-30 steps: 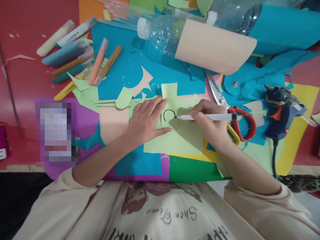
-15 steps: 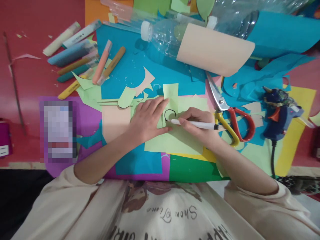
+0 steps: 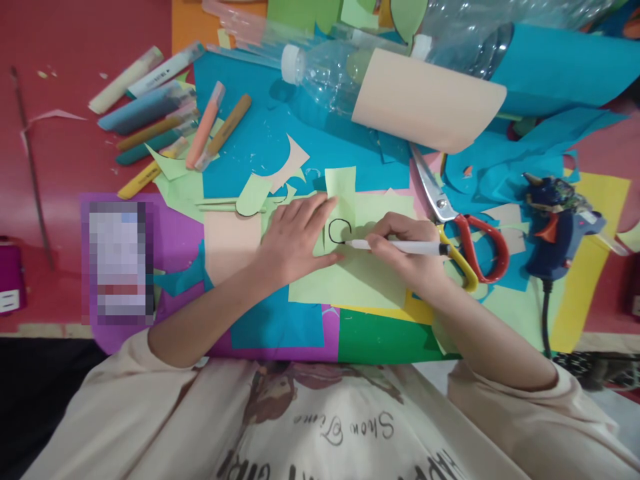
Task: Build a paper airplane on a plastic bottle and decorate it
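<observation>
On a red bench (image 3: 65,157), a pale green sheet (image 3: 370,283) lay under a white marker (image 3: 421,247).
Beyond the sheet, a peach-wrapped bottle (image 3: 427,100) lay on its side with its cap to the left. Right of the sheet rested the scissors (image 3: 450,213), blades aimed away from the person, red and yellow handles nearer. The right hand (image 3: 410,250) had its grip pinching the marker between thumb and fingers; the left hand (image 3: 296,237) lay flat on the sheet's left part, its grip spread, thumb apart from the fingers. The marker's long axis ran nearly straight across the sheet, tip pointing left toward the left hand, black rear end right toward the scissors' handles. Its tip met the lower end of a black curve (image 3: 329,231), round and open at the right.
</observation>
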{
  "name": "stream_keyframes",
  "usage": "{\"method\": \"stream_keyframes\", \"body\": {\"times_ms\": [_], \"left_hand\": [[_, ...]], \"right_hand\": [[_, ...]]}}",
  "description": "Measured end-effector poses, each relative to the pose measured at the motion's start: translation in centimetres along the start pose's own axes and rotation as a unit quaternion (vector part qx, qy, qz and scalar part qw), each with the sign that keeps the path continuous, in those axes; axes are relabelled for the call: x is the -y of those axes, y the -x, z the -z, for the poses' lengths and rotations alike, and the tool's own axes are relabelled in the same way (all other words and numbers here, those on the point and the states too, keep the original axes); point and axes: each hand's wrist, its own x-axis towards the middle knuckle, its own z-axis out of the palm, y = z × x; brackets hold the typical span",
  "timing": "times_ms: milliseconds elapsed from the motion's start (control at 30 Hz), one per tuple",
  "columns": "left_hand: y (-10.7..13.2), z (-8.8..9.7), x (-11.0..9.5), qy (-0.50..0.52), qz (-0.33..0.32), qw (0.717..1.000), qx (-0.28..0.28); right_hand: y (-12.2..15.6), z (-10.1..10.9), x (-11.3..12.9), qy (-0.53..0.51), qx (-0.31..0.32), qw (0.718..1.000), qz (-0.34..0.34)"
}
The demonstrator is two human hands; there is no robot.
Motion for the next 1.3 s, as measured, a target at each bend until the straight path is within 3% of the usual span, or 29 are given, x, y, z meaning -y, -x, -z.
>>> {"method": "stream_keyframes", "body": {"times_ms": [467, 667, 800, 900, 1033, 1200, 1300], "left_hand": [[-0.1, 0.2, -0.2, -0.004, 0.013, 1.0, 0.017], [-0.1, 0.3, -0.3, 0.01, 0.013, 1.0, 0.019], [0.0, 0.0, 0.1, 0.021, 0.014, 1.0, 0.013], [0.1, -0.1, 0.6, 0.04, 0.008, 0.999, -0.014], [0.2, 0.2, 1.4, 0.025, 0.031, 0.997, -0.066], [0.1, 0.6, 1.9, 0.022, 0.055, 0.995, -0.075], [-0.1, 0.7, 1.6, 0.025, 0.051, 0.996, -0.065]], "right_hand": [[-0.1, 0.1, -0.4, 0.033, -0.053, 0.997, 0.042], [0.2, 0.0, -1.1, 0.046, -0.081, 0.99, 0.104], [0.7, 0.0, -1.7, -0.003, -0.169, 0.969, 0.179], [0.7, -0.1, -2.0, -0.038, -0.208, 0.962, 0.174], [0.0, -0.4, -1.8, 0.012, -0.114, 0.985, 0.126], [-0.9, -1.2, -1.9, 0.104, 0.01, 0.981, 0.163], [-1.1, -1.7, -2.3, 0.132, 0.018, 0.975, 0.175]]}}
